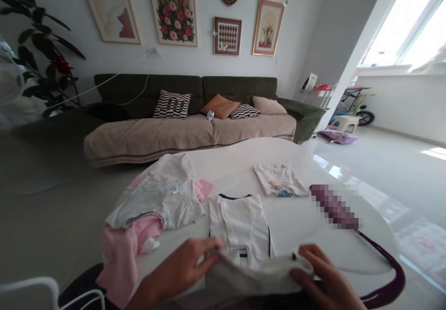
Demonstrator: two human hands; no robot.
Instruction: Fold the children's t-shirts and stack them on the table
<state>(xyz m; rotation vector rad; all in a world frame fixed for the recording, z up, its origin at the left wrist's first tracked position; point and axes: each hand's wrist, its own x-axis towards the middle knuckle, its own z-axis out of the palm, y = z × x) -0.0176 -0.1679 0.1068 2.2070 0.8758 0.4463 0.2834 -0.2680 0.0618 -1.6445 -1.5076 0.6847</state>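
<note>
White garment (237, 226) with navy trim: the cloth pulled up between the two hands looks like its near end, though the join is hard to make out. Left hand (188, 266) pinches one end of the raised cloth, thumb against fingers; right hand (322, 273) grips the other end the same way, so both sets of fingers are closed on fabric. Beyond them, the garment's flat part lies on the white surface (226, 159), its collar end pointing away.

If one side were lifted higher or released sooner, the raised cloth would probably land skewed; too hard a pull could drag the flat part and wrinkle it.

On the left, a lettered white shirt (163, 198) over pink clothing (120, 254) crowds the left hand, and the pink cloth droops past the rim. Arms and fabric hide much of the near edge. More room for moving lies rightward, toward a maroon item (334, 207) with a dark strap, and farther out around a neatly folded printed shirt (280, 180), before the sofa (188, 138).
</note>
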